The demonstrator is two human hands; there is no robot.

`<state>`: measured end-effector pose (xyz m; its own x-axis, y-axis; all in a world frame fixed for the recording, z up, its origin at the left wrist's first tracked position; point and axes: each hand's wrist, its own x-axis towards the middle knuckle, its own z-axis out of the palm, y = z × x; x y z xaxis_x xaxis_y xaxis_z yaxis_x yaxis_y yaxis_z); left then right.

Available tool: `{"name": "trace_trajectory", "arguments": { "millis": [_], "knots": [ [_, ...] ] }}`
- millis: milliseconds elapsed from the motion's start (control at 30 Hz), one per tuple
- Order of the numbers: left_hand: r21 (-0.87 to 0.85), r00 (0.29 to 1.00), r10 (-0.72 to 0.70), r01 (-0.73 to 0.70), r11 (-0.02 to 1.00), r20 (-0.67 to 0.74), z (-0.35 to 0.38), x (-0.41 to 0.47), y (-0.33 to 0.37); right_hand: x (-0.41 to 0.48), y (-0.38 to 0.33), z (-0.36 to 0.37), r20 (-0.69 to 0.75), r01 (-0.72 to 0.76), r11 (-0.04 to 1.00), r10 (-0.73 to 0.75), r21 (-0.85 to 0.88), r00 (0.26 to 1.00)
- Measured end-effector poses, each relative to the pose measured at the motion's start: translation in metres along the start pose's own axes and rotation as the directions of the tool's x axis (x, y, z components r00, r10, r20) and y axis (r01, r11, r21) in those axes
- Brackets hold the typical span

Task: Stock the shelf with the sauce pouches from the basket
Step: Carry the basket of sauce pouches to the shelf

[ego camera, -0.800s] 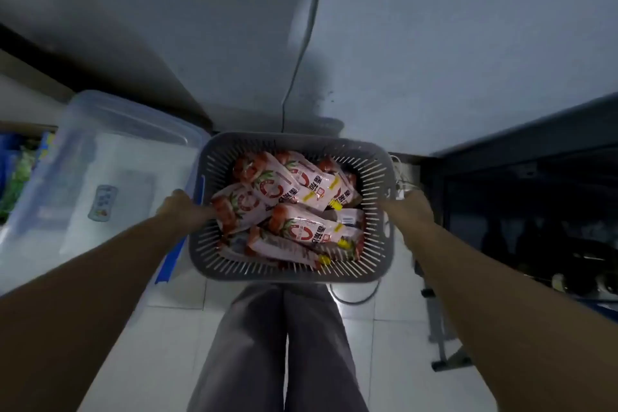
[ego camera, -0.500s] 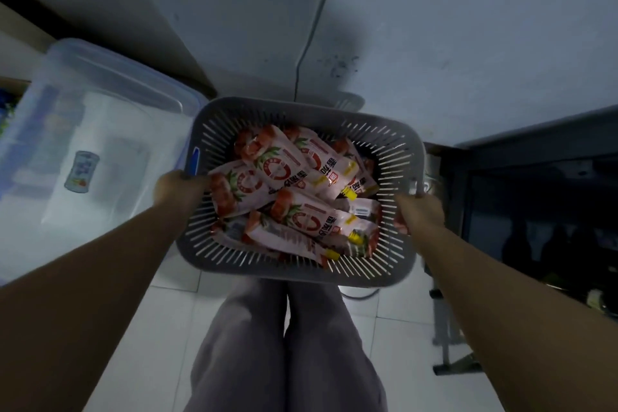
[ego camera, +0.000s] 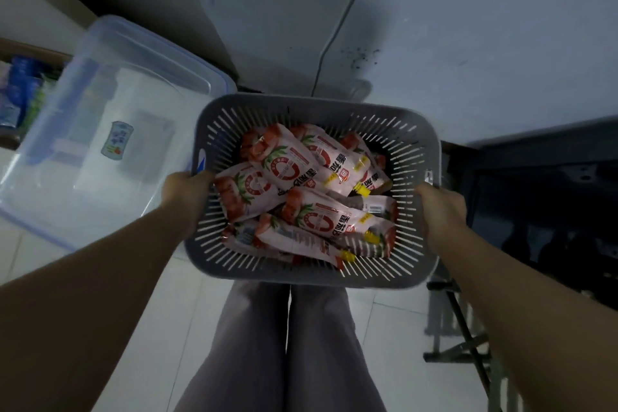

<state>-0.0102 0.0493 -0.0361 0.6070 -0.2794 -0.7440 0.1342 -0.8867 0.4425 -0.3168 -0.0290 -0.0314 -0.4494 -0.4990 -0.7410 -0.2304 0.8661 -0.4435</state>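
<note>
A grey slotted basket (ego camera: pixel 301 107) hangs in front of me above my legs, carried by both hands. Inside lie several red-and-white sauce pouches (ego camera: pixel 294 174) piled loosely across each other. My left hand (ego camera: pixel 184 191) grips the basket's left rim. Curled round the right rim is my right hand (ego camera: pixel 441 207). A dark shelf unit (ego camera: pixel 541 211) stands at the right, its inside dim and hard to read.
A large clear plastic storage box (ego camera: pixel 100 130) with a blue-edged lid sits on the floor at my left, close to the basket. Behind it, at the far left, are blue and green packets (ego camera: pixel 20 94). A grey wall rises ahead; white floor tiles lie below.
The basket has come nearer and sits more to the right in view. Both hands keep their hold on its rims. The clear box has shifted in view as my head moved.
</note>
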Motion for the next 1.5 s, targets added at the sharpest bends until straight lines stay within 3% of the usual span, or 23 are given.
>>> {"name": "trace_trajectory", "arguments": {
  "millis": [267, 533, 667, 967, 1167, 1233, 1400, 1500],
  "knots": [
    [-0.033, 0.997, -0.07, 0.069, 0.997, -0.032, -0.068, -0.087, -0.029, -0.081, -0.018, -0.037, 0.091, 0.067, 0.994, -0.059, -0.089, 0.994],
    [-0.252, 0.969, -0.207, 0.168, 0.953, -0.134, -0.13, -0.167, -0.095, -0.149, -0.02, -0.031, 0.248, 0.226, 0.938, -0.162, -0.261, 0.955],
    [-0.401, 0.927, -0.329, 0.237, 0.885, -0.179, -0.16, -0.209, -0.155, -0.192, -0.014, -0.007, 0.367, 0.375, 0.852, -0.238, -0.366, 0.899],
    [-0.755, 0.71, -0.646, 0.253, 0.605, -0.28, -0.22, -0.309, -0.315, -0.339, 0.059, 0.074, 0.689, 0.675, 0.575, -0.245, -0.462, 0.682],
    [-0.902, 0.494, -0.834, 0.2, 0.383, -0.245, -0.245, -0.378, -0.434, -0.451, 0.161, 0.136, 0.861, 0.868, 0.293, -0.205, -0.4, 0.466],
    [-0.943, 0.425, -0.883, 0.16, 0.291, -0.2, -0.254, -0.403, -0.472, -0.491, 0.202, 0.152, 0.906, 0.909, 0.208, -0.155, -0.361, 0.395],
    [-0.989, 0.287, -0.952, 0.073, 0.132, -0.106, -0.276, -0.459, -0.566, -0.577, 0.305, 0.18, 0.95, 0.932, 0.185, 0.028, -0.311, 0.312],
    [-0.999, 0.195, -0.98, 0.007, 0.051, -0.049, -0.285, -0.488, -0.611, -0.632, 0.366, 0.19, 0.965, 0.966, 0.086, 0.119, -0.245, 0.234]
  ]
}}
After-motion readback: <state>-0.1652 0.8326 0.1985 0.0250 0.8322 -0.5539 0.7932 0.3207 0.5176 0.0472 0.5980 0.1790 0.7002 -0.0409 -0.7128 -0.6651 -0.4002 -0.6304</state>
